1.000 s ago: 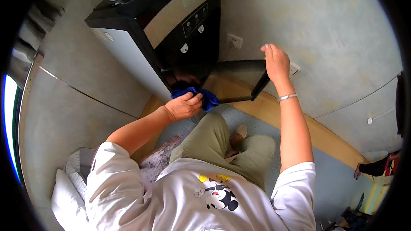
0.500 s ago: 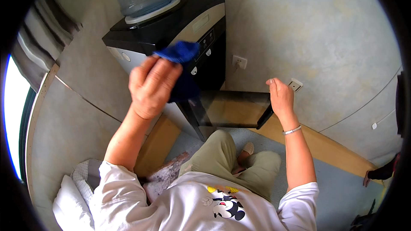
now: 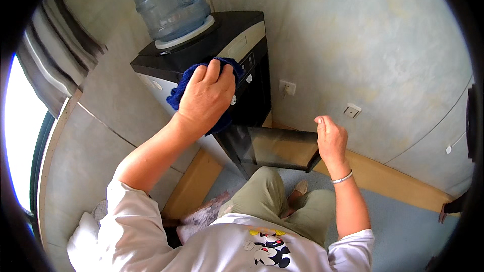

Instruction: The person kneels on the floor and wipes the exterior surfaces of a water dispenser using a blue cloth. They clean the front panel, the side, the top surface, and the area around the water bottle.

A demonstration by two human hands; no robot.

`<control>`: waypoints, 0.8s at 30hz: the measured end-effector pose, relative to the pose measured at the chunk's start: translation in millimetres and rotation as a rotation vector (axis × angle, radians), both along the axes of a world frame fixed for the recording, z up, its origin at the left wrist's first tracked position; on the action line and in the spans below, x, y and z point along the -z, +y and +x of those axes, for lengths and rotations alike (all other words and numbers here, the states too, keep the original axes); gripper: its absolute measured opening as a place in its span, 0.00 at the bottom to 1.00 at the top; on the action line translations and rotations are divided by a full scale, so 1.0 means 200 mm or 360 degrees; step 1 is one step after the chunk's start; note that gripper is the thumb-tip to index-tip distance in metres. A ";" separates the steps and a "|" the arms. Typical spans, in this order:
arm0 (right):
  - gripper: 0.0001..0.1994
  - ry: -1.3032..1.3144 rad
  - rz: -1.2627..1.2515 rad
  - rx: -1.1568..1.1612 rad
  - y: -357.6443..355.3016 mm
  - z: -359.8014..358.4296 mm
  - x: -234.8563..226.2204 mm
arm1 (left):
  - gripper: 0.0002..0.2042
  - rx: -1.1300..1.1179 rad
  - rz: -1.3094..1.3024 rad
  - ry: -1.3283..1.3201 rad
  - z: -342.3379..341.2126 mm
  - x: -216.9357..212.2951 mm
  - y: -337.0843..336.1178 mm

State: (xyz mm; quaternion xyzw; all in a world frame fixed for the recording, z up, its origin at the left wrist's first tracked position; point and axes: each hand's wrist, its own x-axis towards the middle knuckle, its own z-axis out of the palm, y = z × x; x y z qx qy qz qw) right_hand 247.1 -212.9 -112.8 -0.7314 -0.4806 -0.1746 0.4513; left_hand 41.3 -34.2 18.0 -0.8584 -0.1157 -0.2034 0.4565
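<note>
My left hand [image 3: 207,93] is closed on a dark blue cloth [image 3: 184,83], held against the upper front of a black and silver water dispenser [image 3: 242,25]. Parts of the cloth stick out around the fingers and hang below the palm. The dispenser's glass door [image 3: 277,146], with its dark frame, stands swung out toward me. At the door's outer edge, my right hand [image 3: 331,138] is closed around the top corner of the frame. A blue water bottle [image 3: 169,7] sits upside down on top of the dispenser.
Two wall sockets [image 3: 287,87] are to the right of the dispenser. A curtain [image 3: 60,45] hangs by the bright window at left. A white cushion [image 3: 85,239] lies at lower left. At the far right edge, another person's hand [image 3: 442,214] shows.
My left hand has moved right with the cloth and now presses it onto the dispenser's front. My right hand still holds the door. The whole view has shifted slightly.
</note>
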 end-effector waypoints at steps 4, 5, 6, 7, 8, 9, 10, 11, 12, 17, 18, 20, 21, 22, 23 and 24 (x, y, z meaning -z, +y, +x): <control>0.09 0.0014 -0.0047 0.0033 -0.03 -0.04 -0.01 | 0.08 -0.0099 0.0094 0.0035 0.16 0.01 0.06; 0.08 -0.0025 -0.0004 0.0045 -0.03 -0.04 0.01 | 0.07 -0.0097 0.0058 0.0017 0.20 0.02 0.08; 0.08 -0.0034 -0.0010 0.0052 -0.04 -0.04 0.01 | 0.06 -0.0095 0.0021 -0.0001 0.25 0.03 0.11; 0.08 -0.0040 -0.0020 0.0055 -0.05 -0.05 0.00 | 0.06 -0.0070 0.0047 -0.0034 0.29 0.04 0.14; 0.08 -0.0050 -0.0030 0.0059 -0.05 -0.06 0.00 | 0.05 -0.0043 0.0073 -0.0071 0.33 0.05 0.17; 0.07 -0.0045 -0.0021 0.0041 -0.06 -0.06 0.00 | 0.05 -0.0017 0.0099 -0.0107 0.38 0.05 0.20; 0.07 -0.0041 -0.0019 0.0039 -0.06 -0.07 0.00 | 0.04 0.0001 0.0089 -0.0143 0.43 0.06 0.23; 0.07 -0.0030 -0.0017 0.0025 -0.05 -0.06 0.00 | 0.04 0.0009 0.0079 -0.0171 0.49 0.06 0.26; 0.07 -0.0018 -0.0016 0.0009 -0.04 -0.06 -0.01 | 0.04 0.0014 0.0069 -0.0200 0.54 0.06 0.30; 0.04 -0.0218 0.0131 -0.0023 -0.04 -0.05 -0.04 | 0.03 0.0172 0.0183 -0.0239 0.76 0.15 0.46; 0.04 -0.0335 0.0230 -0.0033 -0.05 -0.05 -0.05 | 0.03 0.0145 0.0154 -0.0183 0.78 0.15 0.47; 0.05 -0.0740 0.0283 -0.0045 -0.09 -0.10 -0.08 | 0.03 0.0108 0.0143 -0.0112 0.80 0.14 0.48; 0.07 -0.0937 0.0307 -0.0052 -0.10 -0.14 -0.09 | 0.03 0.0079 0.0135 -0.0084 0.80 0.13 0.50; 0.09 -0.0959 0.0261 -0.0167 -0.10 -0.16 -0.04 | 0.03 0.0064 0.0125 -0.0053 0.81 0.11 0.50; 0.09 -0.0938 0.0187 -0.0245 -0.09 -0.18 0.01 | 0.03 0.0009 0.0215 -0.0032 0.82 0.08 0.50; 0.09 -0.0915 0.0116 -0.0327 -0.06 -0.19 0.06 | 0.03 -0.0046 0.0195 -0.0038 0.82 0.04 0.50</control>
